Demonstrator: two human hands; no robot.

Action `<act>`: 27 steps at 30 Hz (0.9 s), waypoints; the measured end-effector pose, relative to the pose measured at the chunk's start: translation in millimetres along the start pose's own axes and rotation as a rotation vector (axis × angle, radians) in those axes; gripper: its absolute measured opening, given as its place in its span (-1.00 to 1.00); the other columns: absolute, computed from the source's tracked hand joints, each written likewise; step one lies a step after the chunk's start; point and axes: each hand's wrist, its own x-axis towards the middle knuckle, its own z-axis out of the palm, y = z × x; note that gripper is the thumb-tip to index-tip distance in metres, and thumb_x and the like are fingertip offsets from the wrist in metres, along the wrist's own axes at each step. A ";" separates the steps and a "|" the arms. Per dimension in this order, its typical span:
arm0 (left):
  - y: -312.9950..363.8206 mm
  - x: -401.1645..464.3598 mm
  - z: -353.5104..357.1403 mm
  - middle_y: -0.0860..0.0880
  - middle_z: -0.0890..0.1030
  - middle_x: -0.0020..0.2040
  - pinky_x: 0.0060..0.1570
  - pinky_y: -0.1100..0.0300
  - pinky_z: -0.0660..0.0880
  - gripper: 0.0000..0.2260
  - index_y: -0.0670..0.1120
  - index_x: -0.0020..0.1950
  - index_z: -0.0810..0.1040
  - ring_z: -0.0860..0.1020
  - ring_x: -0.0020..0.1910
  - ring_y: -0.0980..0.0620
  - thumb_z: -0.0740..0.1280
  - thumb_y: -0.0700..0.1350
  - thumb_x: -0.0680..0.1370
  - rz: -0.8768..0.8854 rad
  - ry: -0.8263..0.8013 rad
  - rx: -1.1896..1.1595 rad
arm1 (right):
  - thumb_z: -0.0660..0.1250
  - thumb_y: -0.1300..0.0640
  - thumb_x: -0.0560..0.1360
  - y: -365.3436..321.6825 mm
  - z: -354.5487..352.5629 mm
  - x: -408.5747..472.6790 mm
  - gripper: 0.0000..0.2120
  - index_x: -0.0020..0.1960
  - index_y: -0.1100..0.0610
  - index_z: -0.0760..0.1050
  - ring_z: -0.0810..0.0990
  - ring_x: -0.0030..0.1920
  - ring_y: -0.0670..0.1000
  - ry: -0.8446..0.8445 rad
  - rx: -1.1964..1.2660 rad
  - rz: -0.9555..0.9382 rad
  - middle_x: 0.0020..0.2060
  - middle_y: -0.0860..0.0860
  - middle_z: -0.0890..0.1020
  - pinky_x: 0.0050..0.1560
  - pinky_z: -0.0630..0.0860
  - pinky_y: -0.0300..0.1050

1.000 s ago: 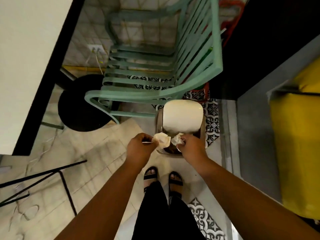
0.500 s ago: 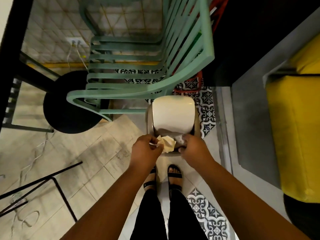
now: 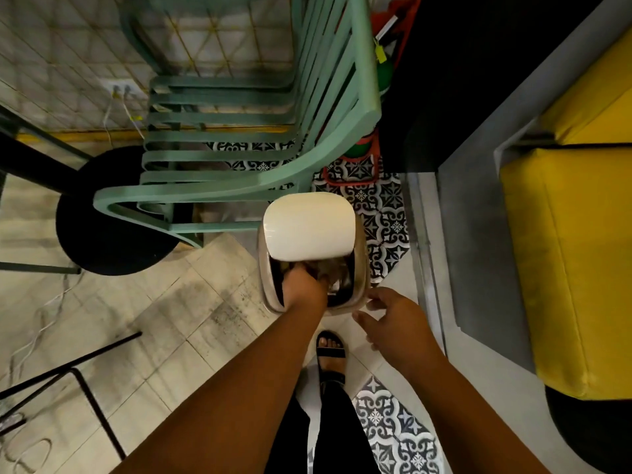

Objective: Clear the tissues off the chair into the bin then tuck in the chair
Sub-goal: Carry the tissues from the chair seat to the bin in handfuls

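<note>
- Tissues: none can be made out on the chair [image 3: 239,145] seat; inside the bin [image 3: 313,254] opening only dark, blurred contents show, and no tissue can be told apart there or in either hand
- Count: one chair, one bin, two hands, one sandalled foot [image 3: 330,354] in view
- Chair: mint-green, hard and smooth, built of parallel slats in seat and back with a curved, rounded frame; it stands on the floor just behind the bin, its near frame edge close to the bin lid [image 3: 309,227]
- Bin: small, rounded-rectangular, beige glossy body; the cream lid is smooth and domed, tipped up at the far side, leaving the near half of the mouth uncovered
- Left hand [image 3: 302,290]: reaches down into the bin mouth; its fingers are hidden inside, so whether they grip anything cannot be told
- Right hand [image 3: 396,319]: held just beside the bin's near right corner, fingers spread and relaxed, holding nothing; whether a fingertip touches the rim cannot be told
- Floor: pale, stained stone-look tiles [image 3: 178,323] at left; black-and-white patterned tiles [image 3: 386,217] beside and behind the bin
- Surroundings: one round black table base [image 3: 102,230] left of the chair; yellow upholstered seating [image 3: 564,261] at right; a red stand [image 3: 352,179] behind the chair back
</note>
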 end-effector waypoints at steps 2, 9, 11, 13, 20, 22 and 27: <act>-0.3 2.1 7.2 -0.17 0.54 0.27 0.27 -0.03 0.45 -0.66 -0.20 0.29 0.48 0.51 0.24 -0.17 0.32 -0.07 0.56 -0.032 -0.066 0.031 | 0.42 0.06 0.46 2.0 -1.5 -1.2 -0.62 0.25 0.07 0.48 0.64 -0.09 0.06 -0.008 -0.006 -0.007 -0.05 -0.06 0.54 -0.02 0.61 0.09; -3.3 -18.5 -1.1 -0.23 0.57 0.16 -0.03 0.10 0.45 -0.68 -0.24 0.22 0.51 0.55 0.10 -0.15 0.20 -0.04 0.61 0.015 -0.183 0.098 | 0.42 0.07 0.45 -7.9 -9.0 0.2 -0.63 0.24 0.08 0.48 0.64 -0.04 0.08 -0.053 0.009 -0.032 0.07 0.01 0.61 0.04 0.60 0.10; -6.1 -28.1 -14.8 -0.19 0.60 0.14 -0.14 0.21 0.40 -0.68 -0.21 0.19 0.56 0.56 0.04 -0.08 0.17 -0.03 0.63 0.036 -0.199 0.043 | 0.42 0.08 0.45 -22.4 -9.8 1.9 -0.58 0.28 0.10 0.46 0.62 0.05 0.06 -0.079 -0.010 -0.075 0.13 0.05 0.61 0.11 0.58 0.07; -7.9 -38.4 -33.0 -0.15 0.62 0.08 -0.19 0.24 0.38 -0.66 -0.22 0.15 0.58 0.56 -0.01 -0.06 0.18 0.01 0.63 0.041 -0.179 -0.026 | 0.41 0.07 0.46 -38.4 -7.7 3.0 -0.60 0.27 0.08 0.47 0.59 0.10 0.03 -0.093 -0.077 -0.144 0.14 0.03 0.62 0.14 0.56 0.01; -39.2 -91.1 -135.6 -0.17 0.58 0.03 -0.06 0.15 0.43 -0.64 -0.20 0.13 0.53 0.54 0.02 -0.14 0.20 0.08 0.61 0.005 0.035 -0.237 | 0.40 -0.02 0.45 -112.1 35.5 -18.9 -0.56 0.29 0.08 0.45 0.55 0.17 0.10 -0.253 -0.408 -0.366 0.14 0.06 0.60 0.15 0.47 -0.09; -58.3 -105.7 -165.6 -0.13 0.56 0.01 -0.02 0.12 0.44 -0.65 -0.17 0.15 0.52 0.53 -0.01 -0.10 0.19 0.09 0.61 -0.025 0.111 -0.278 | 0.40 -0.04 0.44 -136.8 56.1 -30.9 -0.50 0.33 0.08 0.42 0.55 0.20 0.09 -0.310 -0.473 -0.437 0.20 0.07 0.59 0.20 0.47 -0.07; -131.9 -155.9 -232.6 -0.10 0.59 0.00 -0.15 0.16 0.46 -0.68 -0.13 0.12 0.54 0.53 -0.08 -0.03 0.22 0.10 0.60 -0.108 0.346 -0.410 | 0.41 -0.06 0.43 -194.8 124.5 -88.3 -0.50 0.31 0.06 0.43 0.57 0.13 0.07 -0.460 -0.637 -0.653 0.18 0.05 0.58 0.12 0.51 -0.10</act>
